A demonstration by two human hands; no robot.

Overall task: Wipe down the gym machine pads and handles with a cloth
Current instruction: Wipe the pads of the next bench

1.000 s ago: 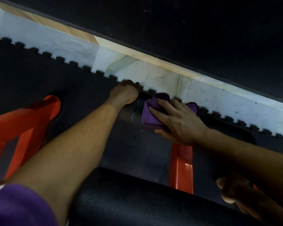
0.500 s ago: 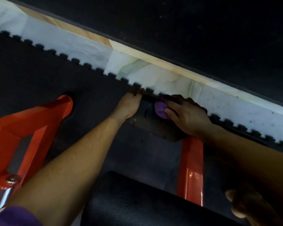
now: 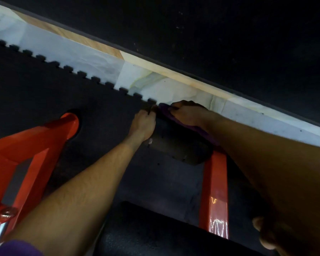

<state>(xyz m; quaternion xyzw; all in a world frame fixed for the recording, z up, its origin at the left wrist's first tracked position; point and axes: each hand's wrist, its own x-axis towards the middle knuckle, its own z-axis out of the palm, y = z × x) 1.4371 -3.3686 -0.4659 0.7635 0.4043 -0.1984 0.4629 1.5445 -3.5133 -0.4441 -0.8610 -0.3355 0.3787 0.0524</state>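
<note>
I'm reaching low to the dark roller pad [image 3: 179, 145] at the far end of the orange frame [image 3: 213, 185], my right hand [image 3: 188, 113] curled over its top with the fingers clamping the purple cloth [image 3: 198, 129] against it, and my left hand [image 3: 143, 124] gripping the pad's near end, fingers wrapped round its edge. By my reckoning this pad is mid-wipe, its lower face not yet covered. The black seat pad [image 3: 146, 231] below me and any handles look to be left.
</note>
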